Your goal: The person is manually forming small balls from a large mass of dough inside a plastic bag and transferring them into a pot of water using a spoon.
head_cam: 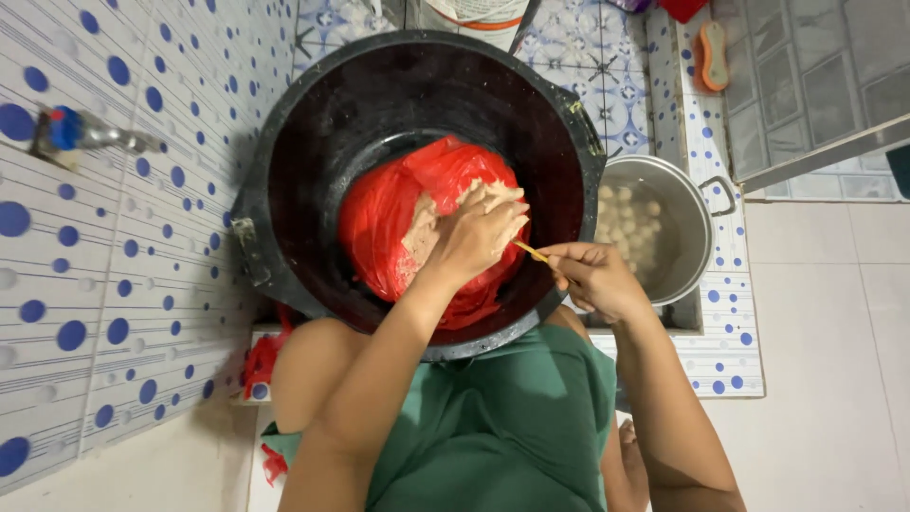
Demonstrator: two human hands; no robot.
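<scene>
A big black tub [313,114] stands in front of me and holds a red plastic bag [384,213] filled with pale dough [419,237]. My left hand [479,232] is coated in the dough and squeezes a lump of it above the bag. Just to the right, over the tub's rim, my right hand [592,280] pinches a thin yellow stick or spoon handle [531,251] whose tip points at the left hand. A steel pot [687,204] to the right of the tub contains water and several pale round balls [627,220].
A tiled wall with blue dots and a tap [81,133] runs along the left. The pot sits on a tiled ledge [730,356]. An orange scrub brush [713,55] lies at the top right. My green clothes [502,427] fill the lower middle.
</scene>
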